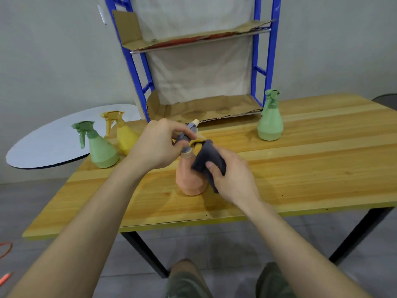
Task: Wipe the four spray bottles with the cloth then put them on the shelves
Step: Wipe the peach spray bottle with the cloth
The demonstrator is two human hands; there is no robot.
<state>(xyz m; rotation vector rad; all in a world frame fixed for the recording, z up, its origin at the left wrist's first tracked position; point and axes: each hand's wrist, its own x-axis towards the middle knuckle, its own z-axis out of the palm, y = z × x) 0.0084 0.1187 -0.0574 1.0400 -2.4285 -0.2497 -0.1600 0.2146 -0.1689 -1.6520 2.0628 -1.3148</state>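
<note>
Orange bottle (189, 179) spray head mostly under left hand (159, 145); shelf rack (204, 108) top cut off above.

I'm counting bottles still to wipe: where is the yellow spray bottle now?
In the head view, the yellow spray bottle stands at the far left of the table, just behind a green spray bottle and left of the left hand.

I see the left hand (160, 145) gripping the grey spray head of the orange bottle (189, 179), which stands on the wooden table (300, 168). The right hand (232, 175) holds the dark cloth (209, 160) against the bottle's shoulder. A green bottle (101, 151) and a yellow bottle (125, 136) stand together at the table's left edge, and a second green bottle (270, 123) stands well apart, just beside the blue shelf rack (261, 61).
</note>
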